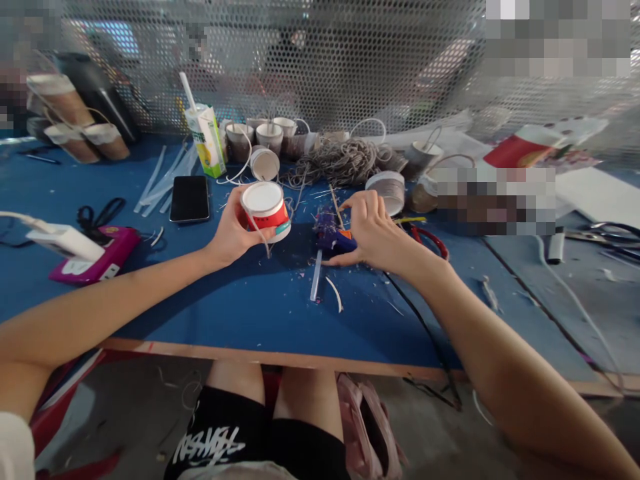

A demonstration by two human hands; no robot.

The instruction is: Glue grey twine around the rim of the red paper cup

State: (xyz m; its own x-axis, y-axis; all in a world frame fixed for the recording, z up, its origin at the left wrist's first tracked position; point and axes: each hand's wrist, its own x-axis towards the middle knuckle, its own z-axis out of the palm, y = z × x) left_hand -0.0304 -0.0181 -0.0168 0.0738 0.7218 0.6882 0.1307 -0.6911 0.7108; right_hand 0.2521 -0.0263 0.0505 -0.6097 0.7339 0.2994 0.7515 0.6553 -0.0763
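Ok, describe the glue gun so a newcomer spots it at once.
On the blue table, find the right hand, open near the middle. The glue gun lies just left of its palm. A dark blue body, orange patch and clear glue stick jutting toward the near edge set it apart from the tangled cord behind.

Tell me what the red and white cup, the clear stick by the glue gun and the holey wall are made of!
Red and white cup: probably thin card, smooth, with colours that look printed on.
Clear stick: likely plastic, perhaps glue, because it's smooth and see-through.
Holey wall: looks like grey metal, slightly shiny, with even rows of holes.
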